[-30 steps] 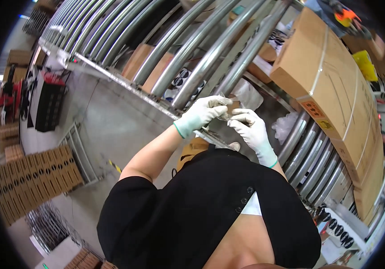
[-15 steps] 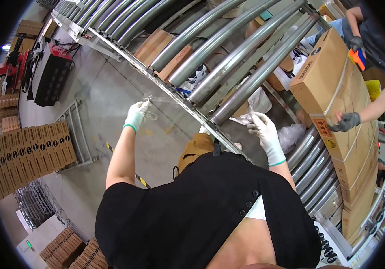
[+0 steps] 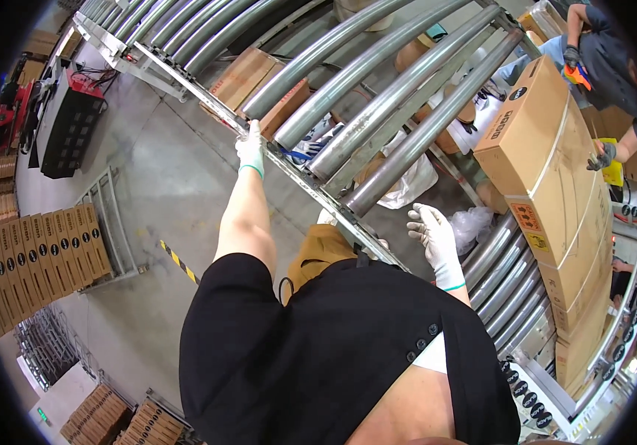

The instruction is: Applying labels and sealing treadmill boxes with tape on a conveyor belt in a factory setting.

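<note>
My left hand (image 3: 250,151), in a white glove with a green cuff, reaches forward to the side rail (image 3: 305,176) of the roller conveyor. Its fingertips are at the end of a metal roller (image 3: 311,68); whether they grip anything is unclear. Bare of any held thing, my right hand (image 3: 434,236) hovers left of the lower rollers (image 3: 502,268), fingers bent and apart. Crumpled clear plastic (image 3: 471,227) lies just beside it. Beyond that hand, a white plastic bag (image 3: 412,178) shows beneath the conveyor.
A large strapped carton (image 3: 533,141) stands on the rollers at right. Behind it a co-worker's gloved hand (image 3: 601,156) is near its side; the other holds an orange-and-blue tool (image 3: 576,76). An open carton (image 3: 248,80) sits under the conveyor. Stacked flat cartons (image 3: 40,259) stand left.
My left hand has moved forward and right to the conveyor rail; the clear strip at its fingers no longer shows. My right hand has come away from the white plastic. The co-worker's hand has drawn back.
</note>
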Tool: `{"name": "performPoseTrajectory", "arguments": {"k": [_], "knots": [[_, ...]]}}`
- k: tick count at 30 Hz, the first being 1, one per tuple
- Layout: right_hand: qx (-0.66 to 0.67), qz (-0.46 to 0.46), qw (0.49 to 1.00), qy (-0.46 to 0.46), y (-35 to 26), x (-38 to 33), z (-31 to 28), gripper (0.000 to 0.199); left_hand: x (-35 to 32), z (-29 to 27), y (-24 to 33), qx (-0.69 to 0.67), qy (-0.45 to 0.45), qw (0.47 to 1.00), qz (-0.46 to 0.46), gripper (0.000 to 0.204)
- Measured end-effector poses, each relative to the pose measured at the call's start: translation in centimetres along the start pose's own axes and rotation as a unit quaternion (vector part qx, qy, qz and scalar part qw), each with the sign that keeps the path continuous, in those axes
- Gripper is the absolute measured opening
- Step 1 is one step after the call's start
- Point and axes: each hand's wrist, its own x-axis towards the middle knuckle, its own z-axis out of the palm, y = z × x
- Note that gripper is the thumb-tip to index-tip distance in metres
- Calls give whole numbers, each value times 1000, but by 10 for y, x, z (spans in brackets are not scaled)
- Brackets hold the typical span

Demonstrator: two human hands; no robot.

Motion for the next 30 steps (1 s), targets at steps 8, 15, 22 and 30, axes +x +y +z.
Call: {"name": "performPoseTrajectory", "arguments": {"k": [8,15,22,30], "knots": [[11,13,1000,3,14,7,-9,32,-100,6,-13,-150,-93,981,83,96],[-39,-7,999,-21,18,20,-5,35,-178,-34,-61,199,-634,735,137,67],[28,20,999,41,50,29,-64,30,-188,-50,67,643,-453,554,274,35],[216,-1,971,100,78,47,-117,23,-401,108,199,318,-397,352,786,43]]}}
